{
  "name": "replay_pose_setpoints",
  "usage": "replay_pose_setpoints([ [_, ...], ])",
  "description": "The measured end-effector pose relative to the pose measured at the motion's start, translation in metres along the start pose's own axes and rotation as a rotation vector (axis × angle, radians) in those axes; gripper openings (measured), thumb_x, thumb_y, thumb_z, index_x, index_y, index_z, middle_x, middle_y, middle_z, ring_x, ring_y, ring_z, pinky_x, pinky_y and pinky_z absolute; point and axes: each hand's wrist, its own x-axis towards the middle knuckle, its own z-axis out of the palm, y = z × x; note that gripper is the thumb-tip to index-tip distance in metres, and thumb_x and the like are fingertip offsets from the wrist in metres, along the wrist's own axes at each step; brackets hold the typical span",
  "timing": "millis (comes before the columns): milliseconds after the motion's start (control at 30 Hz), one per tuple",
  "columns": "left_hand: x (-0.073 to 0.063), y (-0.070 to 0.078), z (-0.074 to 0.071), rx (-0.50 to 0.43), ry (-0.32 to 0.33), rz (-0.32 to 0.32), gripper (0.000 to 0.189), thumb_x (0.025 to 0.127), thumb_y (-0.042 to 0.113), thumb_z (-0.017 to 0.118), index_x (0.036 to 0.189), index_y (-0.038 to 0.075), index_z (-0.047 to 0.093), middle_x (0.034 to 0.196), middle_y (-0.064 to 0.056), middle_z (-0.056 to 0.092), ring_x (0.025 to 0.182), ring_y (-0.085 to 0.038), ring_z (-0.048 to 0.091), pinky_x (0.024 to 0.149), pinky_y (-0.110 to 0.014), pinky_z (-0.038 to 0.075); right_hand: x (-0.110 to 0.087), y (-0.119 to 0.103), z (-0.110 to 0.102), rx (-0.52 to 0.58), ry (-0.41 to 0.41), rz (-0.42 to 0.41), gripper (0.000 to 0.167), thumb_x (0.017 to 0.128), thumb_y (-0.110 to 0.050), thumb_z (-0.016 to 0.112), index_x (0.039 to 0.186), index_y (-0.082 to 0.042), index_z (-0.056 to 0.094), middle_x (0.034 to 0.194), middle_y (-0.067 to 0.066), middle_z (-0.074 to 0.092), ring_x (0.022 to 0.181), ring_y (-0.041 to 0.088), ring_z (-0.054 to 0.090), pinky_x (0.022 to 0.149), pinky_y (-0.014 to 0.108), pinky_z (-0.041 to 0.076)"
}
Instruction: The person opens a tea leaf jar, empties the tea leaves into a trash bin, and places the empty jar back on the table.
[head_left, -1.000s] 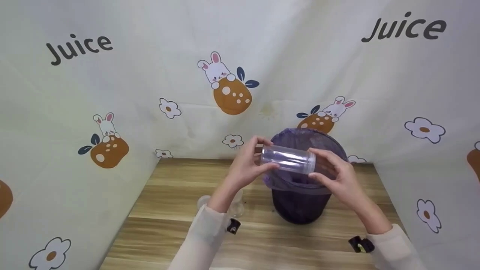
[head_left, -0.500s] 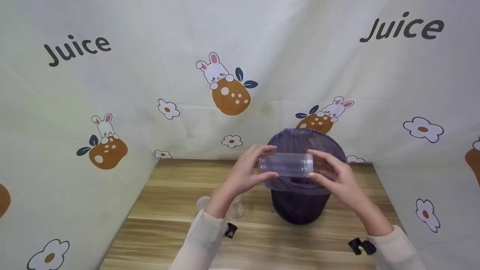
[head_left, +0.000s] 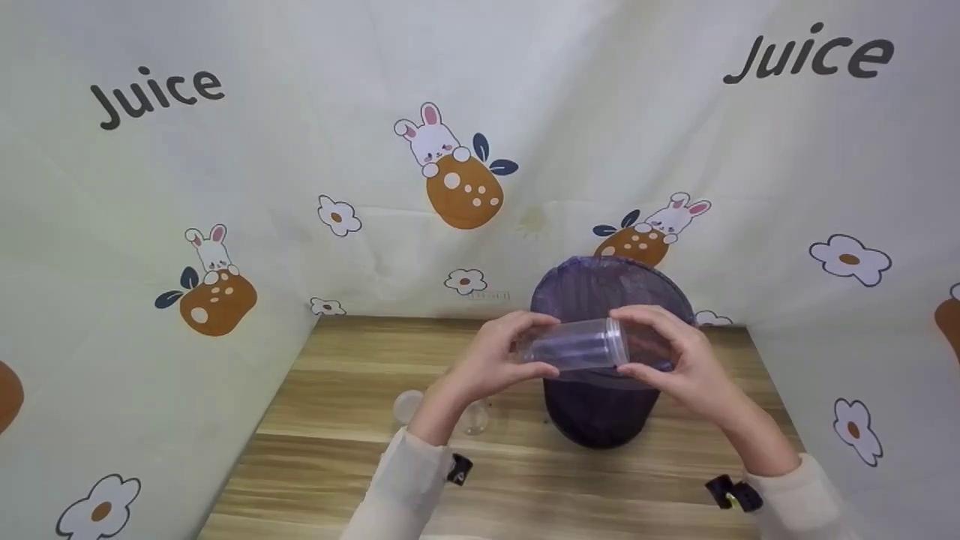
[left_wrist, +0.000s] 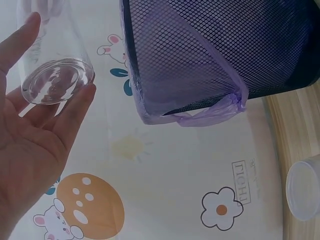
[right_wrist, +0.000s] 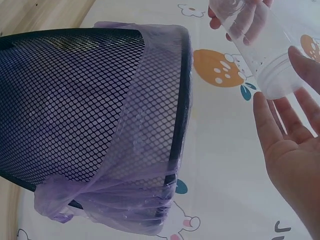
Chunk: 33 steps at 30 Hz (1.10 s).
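A clear plastic jar [head_left: 566,346] lies sideways in the air between both hands, in front of and above the bin's opening. My left hand [head_left: 495,358] holds its base end, with thumb and fingers on opposite sides. At the other end my right hand [head_left: 690,369] grips the translucent lid [head_left: 617,343] by the fingertips. The left wrist view shows the jar's round base [left_wrist: 57,82] against the fingers. In the right wrist view the lid [right_wrist: 280,77] sits on the jar's end, between thumb and fingers. No contents are visible through the jar's wall.
A dark mesh wastebasket [head_left: 600,412] lined with a purple bag [right_wrist: 125,195] stands on the wooden table [head_left: 337,465]. Left of it are a round translucent piece [head_left: 408,406] and a clear container [head_left: 474,420], partly behind the left forearm. Printed cloth [head_left: 337,150] encloses the table.
Both hands have lowered the jar a little toward me. Its lid end, lower than the base a second ago, is now slightly higher. The bin has stayed put.
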Motion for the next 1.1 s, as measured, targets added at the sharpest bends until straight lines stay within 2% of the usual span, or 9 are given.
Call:
replay_pose_setpoints([
  [133, -0.002, 0.000, 0.001, -0.014, 0.019, 0.011, 0.057, 0.075, 0.027, 0.086, 0.125, 0.012, 0.065, 0.121, -0.003, 0.069, 0.106, -0.015, 0.063, 0.090, -0.028, 0.053, 0.001, -0.003, 0.000, -0.032, -0.005, -0.017, 0.061, 0.072, 0.017, 0.078, 0.128, 0.004, 0.060, 0.127, 0.013, 0.063, 0.116, 0.006, 0.061, 0.093, 0.020, 0.056],
  [233, -0.002, 0.004, 0.003, 0.004, 0.056, 0.034, 0.057, 0.073, 0.025, 0.088, 0.124, 0.010, 0.065, 0.118, -0.004, 0.069, 0.104, -0.016, 0.063, 0.092, -0.030, 0.054, 0.002, -0.008, 0.000, -0.085, 0.020, 0.027, 0.060, 0.071, 0.013, 0.080, 0.127, 0.000, 0.063, 0.122, 0.014, 0.066, 0.112, 0.005, 0.064, 0.089, 0.020, 0.057],
  [367, -0.002, 0.009, 0.004, 0.058, 0.107, 0.057, 0.058, 0.071, 0.022, 0.089, 0.122, 0.009, 0.064, 0.117, -0.005, 0.067, 0.104, -0.018, 0.063, 0.095, -0.033, 0.054, 0.006, -0.014, 0.001, -0.140, 0.077, 0.200, 0.053, 0.073, 0.004, 0.083, 0.124, -0.003, 0.067, 0.113, 0.013, 0.069, 0.100, 0.004, 0.068, 0.083, 0.021, 0.060],
  [467, -0.002, 0.009, 0.006, 0.099, 0.117, 0.053, 0.059, 0.072, 0.024, 0.089, 0.122, 0.010, 0.062, 0.119, -0.004, 0.065, 0.106, -0.018, 0.063, 0.097, -0.033, 0.053, 0.008, -0.016, 0.003, -0.178, 0.097, 0.344, 0.043, 0.079, -0.005, 0.081, 0.120, -0.003, 0.067, 0.104, 0.014, 0.071, 0.090, 0.003, 0.069, 0.079, 0.019, 0.060],
  [567, -0.003, 0.006, 0.008, 0.086, 0.109, 0.036, 0.059, 0.072, 0.024, 0.089, 0.122, 0.009, 0.062, 0.119, -0.005, 0.065, 0.107, -0.018, 0.063, 0.098, -0.033, 0.053, 0.009, -0.016, 0.005, -0.210, 0.075, 0.414, 0.038, 0.084, -0.013, 0.079, 0.117, -0.002, 0.067, 0.100, 0.015, 0.072, 0.086, 0.003, 0.068, 0.076, 0.017, 0.059],
  [667, -0.005, 0.002, 0.009, 0.038, 0.101, 0.011, 0.058, 0.071, 0.022, 0.089, 0.121, 0.008, 0.063, 0.118, -0.006, 0.066, 0.107, -0.019, 0.063, 0.098, -0.033, 0.053, 0.007, -0.016, 0.004, -0.176, 0.024, 0.406, 0.044, 0.085, -0.012, 0.078, 0.125, -0.002, 0.063, 0.110, 0.017, 0.070, 0.093, 0.005, 0.068, 0.080, 0.019, 0.059],
  [833, -0.005, 0.001, 0.009, 0.021, 0.086, 0.017, 0.059, 0.072, 0.024, 0.088, 0.123, 0.008, 0.062, 0.120, -0.006, 0.066, 0.110, -0.018, 0.062, 0.100, -0.033, 0.052, 0.003, -0.014, 0.003, -0.084, -0.002, 0.294, 0.061, 0.081, -0.002, 0.080, 0.137, -0.004, 0.056, 0.128, 0.014, 0.061, 0.108, 0.008, 0.064, 0.088, 0.022, 0.058],
  [933, -0.005, 0.002, 0.009, 0.030, 0.083, 0.025, 0.059, 0.073, 0.024, 0.088, 0.123, 0.009, 0.062, 0.121, -0.006, 0.066, 0.110, -0.018, 0.062, 0.101, -0.033, 0.052, 0.002, -0.014, 0.003, -0.081, -0.002, 0.247, 0.061, 0.080, 0.001, 0.080, 0.136, -0.006, 0.058, 0.127, 0.012, 0.061, 0.109, 0.009, 0.064, 0.088, 0.022, 0.058],
  [1100, -0.005, 0.003, 0.010, 0.031, 0.076, 0.012, 0.059, 0.073, 0.025, 0.088, 0.123, 0.009, 0.062, 0.121, -0.005, 0.066, 0.110, -0.018, 0.062, 0.101, -0.033, 0.052, 0.002, -0.014, 0.003, -0.163, 0.004, 0.278, 0.053, 0.083, -0.006, 0.079, 0.132, -0.008, 0.061, 0.116, 0.011, 0.067, 0.098, 0.008, 0.068, 0.082, 0.020, 0.059],
])
